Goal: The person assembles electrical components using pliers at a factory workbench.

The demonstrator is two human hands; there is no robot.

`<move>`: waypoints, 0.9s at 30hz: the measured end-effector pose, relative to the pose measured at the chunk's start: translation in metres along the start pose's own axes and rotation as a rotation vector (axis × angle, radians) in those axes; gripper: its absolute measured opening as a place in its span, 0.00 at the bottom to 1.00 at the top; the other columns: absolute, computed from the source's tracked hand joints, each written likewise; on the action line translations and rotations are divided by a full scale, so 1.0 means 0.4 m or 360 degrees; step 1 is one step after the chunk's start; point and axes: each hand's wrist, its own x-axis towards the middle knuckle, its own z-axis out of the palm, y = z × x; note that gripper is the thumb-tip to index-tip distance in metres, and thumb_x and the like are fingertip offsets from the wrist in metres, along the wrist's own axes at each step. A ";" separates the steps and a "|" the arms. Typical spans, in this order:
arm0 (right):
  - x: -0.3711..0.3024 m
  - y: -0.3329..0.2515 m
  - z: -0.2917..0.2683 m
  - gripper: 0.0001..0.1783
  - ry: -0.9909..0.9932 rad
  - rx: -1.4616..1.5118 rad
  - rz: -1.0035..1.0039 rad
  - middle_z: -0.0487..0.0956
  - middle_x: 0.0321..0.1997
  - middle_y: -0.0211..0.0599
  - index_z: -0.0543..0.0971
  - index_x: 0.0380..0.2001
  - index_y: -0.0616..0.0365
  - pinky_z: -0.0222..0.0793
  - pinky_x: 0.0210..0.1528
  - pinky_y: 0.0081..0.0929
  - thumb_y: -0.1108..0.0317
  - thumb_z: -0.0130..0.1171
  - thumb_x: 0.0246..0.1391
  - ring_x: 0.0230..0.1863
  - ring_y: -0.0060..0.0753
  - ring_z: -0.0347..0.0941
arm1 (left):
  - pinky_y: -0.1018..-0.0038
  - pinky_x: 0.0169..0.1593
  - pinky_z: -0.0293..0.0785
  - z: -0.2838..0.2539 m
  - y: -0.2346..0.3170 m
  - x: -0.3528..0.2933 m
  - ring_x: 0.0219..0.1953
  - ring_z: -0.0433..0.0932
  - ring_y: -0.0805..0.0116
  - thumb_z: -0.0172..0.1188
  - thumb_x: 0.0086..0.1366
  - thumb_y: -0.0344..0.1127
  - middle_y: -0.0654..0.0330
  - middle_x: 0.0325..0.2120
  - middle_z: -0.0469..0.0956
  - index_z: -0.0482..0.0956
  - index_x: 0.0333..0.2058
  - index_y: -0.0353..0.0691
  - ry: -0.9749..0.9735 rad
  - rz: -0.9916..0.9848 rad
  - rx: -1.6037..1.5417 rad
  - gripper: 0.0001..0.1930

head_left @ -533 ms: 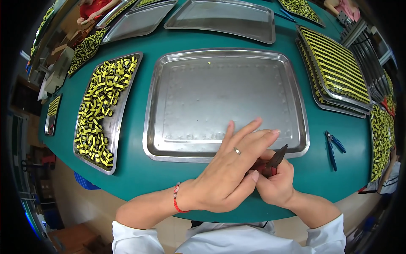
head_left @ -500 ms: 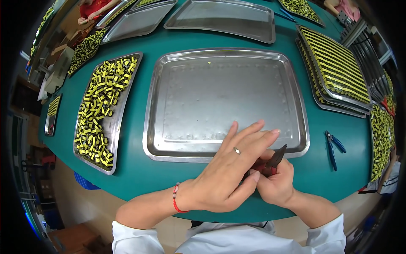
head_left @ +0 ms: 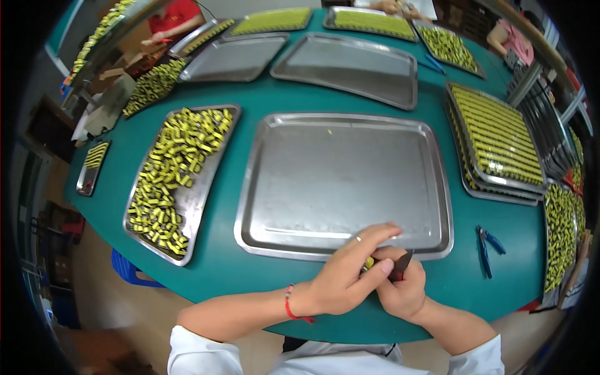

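Note:
Over the front edge of a large metal tray (head_left: 344,187), my two hands are close together and touching. My left hand (head_left: 334,284), with a ring on a finger and a red bracelet at the wrist, is closed around a small yellow-and-black piece (head_left: 369,263), which its fingers partly cover. In my closed right hand (head_left: 403,294) is a dark pointed tool (head_left: 404,265) with a red part. Its tip points up and away from me; its grip is mostly hidden, so its exact kind does not show. Apart from one tiny yellow speck (head_left: 330,132), the tray holds nothing.
A tray of loose yellow-and-black pieces (head_left: 181,165) lies at left. Stacked trays with rows of pieces (head_left: 494,134) stand at right, with blue-handled cutters (head_left: 486,250) nearer me. Further trays (head_left: 353,65) lie at the back. Co-workers sit at the far side, one in red (head_left: 176,20).
The view has tilted up, so more far trays and people show. My left fingers, stretched out before, have drawn in closer to the tool, and the yellow piece now shows between my hands.

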 end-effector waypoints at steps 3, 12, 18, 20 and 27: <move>0.012 -0.015 0.008 0.11 0.0055 0.0141 -0.0033 0.79 0.36 0.35 0.73 0.43 0.65 0.75 0.37 0.23 0.81 0.58 0.55 0.35 0.22 0.75 | 0.64 0.59 0.65 0.006 0.006 0.002 0.55 0.70 0.56 0.45 0.72 0.36 0.46 0.55 0.71 0.68 0.58 0.31 0.0135 0.0013 0.0133 0.20; 0.025 -0.091 -0.029 0.16 0.0244 0.0834 0.0062 0.77 0.31 0.38 0.69 0.49 0.60 0.68 0.24 0.19 0.78 0.56 0.58 0.27 0.26 0.76 | 0.65 0.43 0.72 -0.281 -0.002 0.069 0.37 0.77 0.52 0.58 0.66 0.35 0.49 0.33 0.78 0.78 0.39 0.30 0.1110 0.0206 0.1213 0.12; 0.284 -0.179 -0.007 0.13 -0.0463 0.0341 0.0061 0.78 0.29 0.37 0.72 0.41 0.61 0.67 0.23 0.22 0.74 0.63 0.54 0.25 0.27 0.75 | 0.57 0.45 0.74 -0.441 -0.122 -0.010 0.40 0.78 0.43 0.64 0.58 0.34 0.42 0.37 0.78 0.79 0.41 0.30 0.1233 -0.0544 0.1793 0.15; 0.447 -0.128 0.001 0.13 -0.0507 -0.0731 -0.0686 0.80 0.31 0.43 0.73 0.34 0.64 0.71 0.29 0.31 0.70 0.66 0.51 0.27 0.39 0.75 | 0.54 0.46 0.76 -0.433 -0.128 0.016 0.41 0.78 0.41 0.63 0.56 0.34 0.40 0.37 0.77 0.78 0.38 0.31 0.1206 -0.0570 0.1641 0.14; 0.691 0.030 0.213 0.17 -0.0344 -0.1326 -0.0280 0.80 0.33 0.50 0.75 0.34 0.61 0.71 0.40 0.46 0.60 0.66 0.50 0.38 0.57 0.76 | 0.56 0.49 0.75 -0.457 -0.131 -0.010 0.45 0.78 0.44 0.58 0.57 0.34 0.42 0.38 0.78 0.79 0.37 0.33 0.0916 -0.0530 0.1540 0.12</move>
